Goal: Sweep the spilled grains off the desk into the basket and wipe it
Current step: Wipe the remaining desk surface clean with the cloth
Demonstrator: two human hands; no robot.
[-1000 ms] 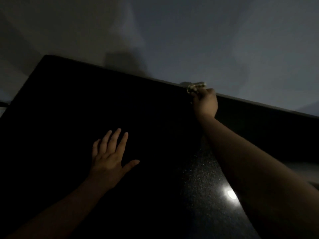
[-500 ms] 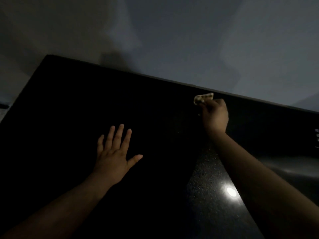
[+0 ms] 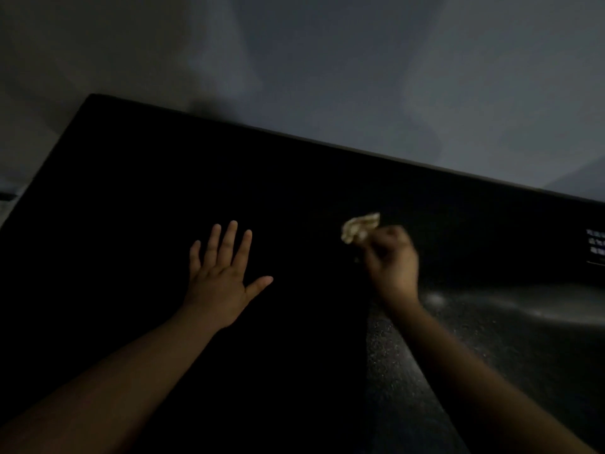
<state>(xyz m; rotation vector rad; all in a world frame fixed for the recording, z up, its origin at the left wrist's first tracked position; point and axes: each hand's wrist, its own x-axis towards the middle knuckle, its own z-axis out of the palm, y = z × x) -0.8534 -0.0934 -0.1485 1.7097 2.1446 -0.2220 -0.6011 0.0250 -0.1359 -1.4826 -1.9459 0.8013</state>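
The scene is very dark. A black desk (image 3: 131,198) fills most of the view. My left hand (image 3: 222,276) lies flat on it, palm down, fingers spread. My right hand (image 3: 391,260) is closed on a small crumpled pale cloth (image 3: 360,227), which sticks out beyond the fingers and rests on the desk surface right of centre. The hand is blurred by motion. Grains cannot be made out on the dark top, and no basket is in view.
A pale wall (image 3: 327,77) rises behind the desk's far edge. At the right the surface looks speckled and shiny (image 3: 491,322). A dark object with small white markings (image 3: 595,245) sits at the far right edge.
My right hand has drawn the cloth from the desk's far edge back toward me across the surface. My left hand has stayed flat in place.
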